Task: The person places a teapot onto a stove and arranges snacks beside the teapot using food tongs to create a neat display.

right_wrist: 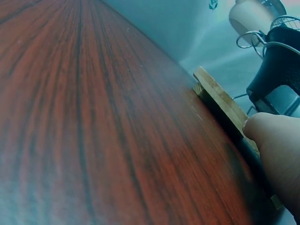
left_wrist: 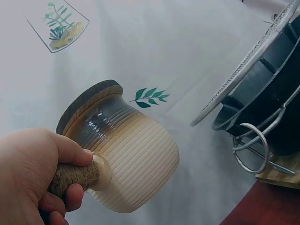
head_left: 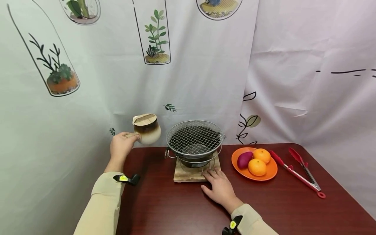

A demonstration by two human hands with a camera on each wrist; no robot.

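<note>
My left hand (head_left: 120, 147) grips the twine-wrapped side handle (left_wrist: 77, 177) of a small ribbed pot (head_left: 149, 134), brown above and cream below, with a wooden lid (head_left: 145, 119). The pot is held up off the table, left of a round tabletop grill (head_left: 195, 140) with a wire mesh top. That grill stands on a square wooden board (head_left: 183, 173). Over the board's front right edge, my right hand (head_left: 219, 187) rests with fingers spread and fairly straight. In the right wrist view only part of this hand shows beside the board.
An orange plate (head_left: 255, 177) with two oranges (head_left: 257, 167) and a purple sweet potato (head_left: 244, 160) sits to the right on the dark red table (head_left: 164, 209). Red-tipped tongs (head_left: 302, 178) lie beyond it. A printed cloth (head_left: 205, 81) hangs behind the table.
</note>
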